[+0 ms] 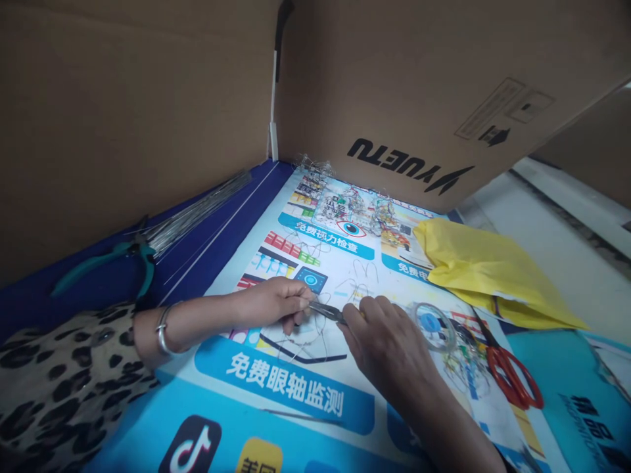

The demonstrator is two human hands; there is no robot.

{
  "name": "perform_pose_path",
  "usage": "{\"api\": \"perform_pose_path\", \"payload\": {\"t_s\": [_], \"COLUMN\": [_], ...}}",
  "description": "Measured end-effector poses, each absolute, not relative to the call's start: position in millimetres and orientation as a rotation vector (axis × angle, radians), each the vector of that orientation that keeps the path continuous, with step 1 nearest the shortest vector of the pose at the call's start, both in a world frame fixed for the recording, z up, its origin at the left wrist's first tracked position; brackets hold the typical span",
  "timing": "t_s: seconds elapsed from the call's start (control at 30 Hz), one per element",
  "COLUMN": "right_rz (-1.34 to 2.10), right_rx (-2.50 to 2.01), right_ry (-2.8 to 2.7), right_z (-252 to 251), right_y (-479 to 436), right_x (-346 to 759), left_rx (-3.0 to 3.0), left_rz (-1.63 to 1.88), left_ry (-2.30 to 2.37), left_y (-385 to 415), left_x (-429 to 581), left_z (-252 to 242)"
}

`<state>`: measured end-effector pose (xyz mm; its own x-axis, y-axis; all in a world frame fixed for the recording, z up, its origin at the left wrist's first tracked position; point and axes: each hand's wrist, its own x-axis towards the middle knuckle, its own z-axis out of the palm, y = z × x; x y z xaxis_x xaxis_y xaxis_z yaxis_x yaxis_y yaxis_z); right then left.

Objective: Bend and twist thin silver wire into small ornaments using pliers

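My right hand [387, 335] is wrapped round a pair of pliers [328, 311], whose narrow dark jaws point left. At the jaw tips my left hand [282, 303] is closed, thumb against fingers, on a thin wire. Its fingers hide most of the held part, and thin loops of bent wire [323, 338] show just below. The pliers' handles are mostly covered by my right hand. Both hands are above a printed poster sheet [167, 387] on the table. A straight thin rod [300, 416] lies nearer to me on the sheet.
Teal-handled pliers [106, 259] and a bundle of straight wires [197, 213] lie at left. Tangled wire pieces [350, 203] are at the back. Right are a clear tape roll [434, 326], red-handled scissors [513, 378] and a yellow bag [488, 272]. Cardboard walls [384, 79] enclose the back and left.
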<state>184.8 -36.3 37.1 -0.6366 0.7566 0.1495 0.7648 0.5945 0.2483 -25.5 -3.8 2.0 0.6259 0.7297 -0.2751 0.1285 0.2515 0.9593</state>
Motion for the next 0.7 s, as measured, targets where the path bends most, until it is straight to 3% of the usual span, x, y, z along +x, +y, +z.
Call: {"api": "perform_pose_path", "payload": {"t_s": [0.47, 0.7], "right_rz": [-0.389, -0.290], "right_rx": [-1.366, -1.259], "right_ry": [-2.763, -2.774], "right_z": [26, 45], "right_y": [-38, -34], "right_x": [184, 194], "left_rx": [1.275, 1.292], "left_rz": [0.470, 0.508], "left_ry": [0.861, 0.817], "left_y": [-5, -3], "left_x": [-26, -27], "left_z": [3, 0]}}
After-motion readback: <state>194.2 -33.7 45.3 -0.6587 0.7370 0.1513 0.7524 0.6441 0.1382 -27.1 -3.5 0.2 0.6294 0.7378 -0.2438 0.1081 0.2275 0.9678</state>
